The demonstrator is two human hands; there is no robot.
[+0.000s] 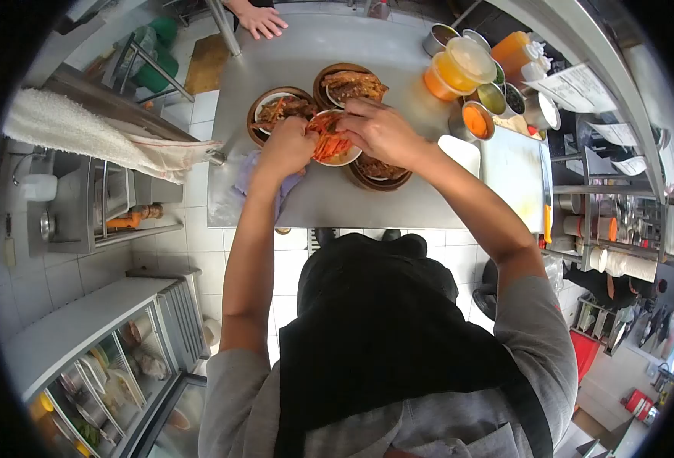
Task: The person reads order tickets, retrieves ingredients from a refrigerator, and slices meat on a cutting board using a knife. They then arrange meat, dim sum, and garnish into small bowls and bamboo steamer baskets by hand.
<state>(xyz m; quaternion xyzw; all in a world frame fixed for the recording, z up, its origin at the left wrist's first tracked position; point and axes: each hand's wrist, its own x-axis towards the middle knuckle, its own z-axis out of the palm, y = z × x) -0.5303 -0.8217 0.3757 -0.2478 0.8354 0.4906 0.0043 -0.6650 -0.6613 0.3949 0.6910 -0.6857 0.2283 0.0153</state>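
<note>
A white bowl of orange-red shredded food (332,146) sits among three round brown dishes of browned food. My left hand (290,149) is closed at the bowl's left edge, its fingertips partly hidden. On the other side, my right hand (379,131) has its fingers bent together over the bowl's right edge; what they pinch is too small to tell. One brown dish (259,136) is behind my left hand, another (323,76) stands at the back, and the third (379,183) lies partly under my right wrist. A purple cloth (245,174) lies beside my left wrist.
Another person's hand (262,21) rests flat on the steel table (314,38) at the far left. Containers of sauce (459,69), squeeze bottles (514,52) and metal pots (472,122) crowd the right side. A knife (547,206) lies on the cutting board (512,172).
</note>
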